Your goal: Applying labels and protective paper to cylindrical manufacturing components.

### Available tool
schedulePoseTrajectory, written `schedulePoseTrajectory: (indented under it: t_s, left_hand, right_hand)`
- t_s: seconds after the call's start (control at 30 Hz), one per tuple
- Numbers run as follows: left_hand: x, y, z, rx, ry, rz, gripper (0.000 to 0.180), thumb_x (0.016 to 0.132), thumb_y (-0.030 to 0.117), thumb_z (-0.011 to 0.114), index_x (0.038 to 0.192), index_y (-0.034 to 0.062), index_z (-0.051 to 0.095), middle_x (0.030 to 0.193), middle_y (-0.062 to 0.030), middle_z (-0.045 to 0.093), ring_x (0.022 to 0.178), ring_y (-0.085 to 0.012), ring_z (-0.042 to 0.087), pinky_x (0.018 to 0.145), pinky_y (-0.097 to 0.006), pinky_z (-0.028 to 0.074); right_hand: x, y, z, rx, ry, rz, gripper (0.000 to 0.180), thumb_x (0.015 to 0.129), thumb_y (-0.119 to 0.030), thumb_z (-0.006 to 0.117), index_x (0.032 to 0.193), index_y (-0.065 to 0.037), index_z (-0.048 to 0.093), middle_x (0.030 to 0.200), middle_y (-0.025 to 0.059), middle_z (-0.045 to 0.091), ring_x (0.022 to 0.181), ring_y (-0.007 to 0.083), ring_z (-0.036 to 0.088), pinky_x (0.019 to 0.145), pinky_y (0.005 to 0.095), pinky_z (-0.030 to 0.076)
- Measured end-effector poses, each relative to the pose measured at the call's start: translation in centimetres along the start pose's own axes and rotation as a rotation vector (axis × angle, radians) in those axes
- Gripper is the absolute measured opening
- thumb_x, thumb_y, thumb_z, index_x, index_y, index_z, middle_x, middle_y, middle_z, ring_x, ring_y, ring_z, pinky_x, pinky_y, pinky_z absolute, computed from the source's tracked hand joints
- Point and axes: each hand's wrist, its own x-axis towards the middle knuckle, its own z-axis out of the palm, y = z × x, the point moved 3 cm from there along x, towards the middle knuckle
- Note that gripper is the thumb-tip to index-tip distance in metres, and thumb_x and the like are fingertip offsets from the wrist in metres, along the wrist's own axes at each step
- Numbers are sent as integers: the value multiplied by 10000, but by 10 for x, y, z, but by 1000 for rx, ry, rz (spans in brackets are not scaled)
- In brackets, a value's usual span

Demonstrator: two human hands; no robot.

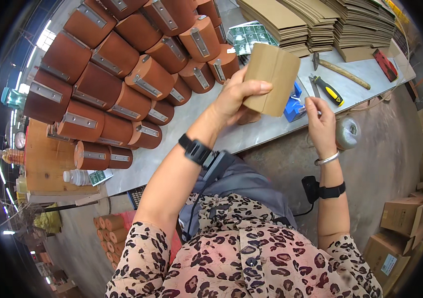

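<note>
My left hand (236, 97) grips a small brown cardboard box (273, 74), tilted above the table, its thumb pressed on the near side. Just to the right, my right hand (322, 121) has thumb and fingertips pinched together beside a blue tape dispenser (293, 113). Whatever lies between those fingertips is too small to make out. Part of the dispenser is hidden behind the cardboard box. A black-and-yellow handled tool (329, 92) lies just beyond my right hand.
Reddish-brown cylinders (142, 77) with metal strips are stacked at left. Green printed sheets (251, 37) and flattened cardboard stacks (320, 30) lie at the back. A hammer (343, 69) and a red object (385, 64) rest at right. Cardboard boxes (401, 216) stand on the floor.
</note>
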Motion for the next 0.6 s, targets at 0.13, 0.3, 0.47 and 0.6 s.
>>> schedulePoseTrajectory:
  t_s: [0.13,0.3,0.47,0.6]
  left_hand:
    - [31,-8,-3,122,-71,-65,710,820,298,695,1396,-24,433,1222,-163,598,1083,-226,639,921,-361,548]
    - [33,-14,-7,222,-59,-119,765,796,291,715,1421,-22,406,1234,-163,585,1105,-235,623,942,-369,532]
    - [31,-17,-6,153,-9,-112,798,779,282,724,1435,-20,385,1240,-168,578,1120,-245,620,949,-374,524]
    - [33,-19,-9,234,4,-93,802,776,284,725,1436,-19,385,1241,-172,579,1120,-247,620,949,-375,523]
  right_hand:
    - [-5,16,8,-4,-49,78,247,953,-213,657,1012,24,697,879,128,683,802,205,656,735,327,512]
    - [0,15,8,52,-89,61,248,944,-211,661,1023,21,697,868,124,670,811,203,648,732,324,508]
    - [13,14,12,44,-115,112,215,919,-186,686,910,27,714,840,115,665,774,185,620,688,316,472]
    - [14,10,20,54,-184,237,216,904,-174,701,842,33,701,775,93,641,749,160,584,661,310,434]
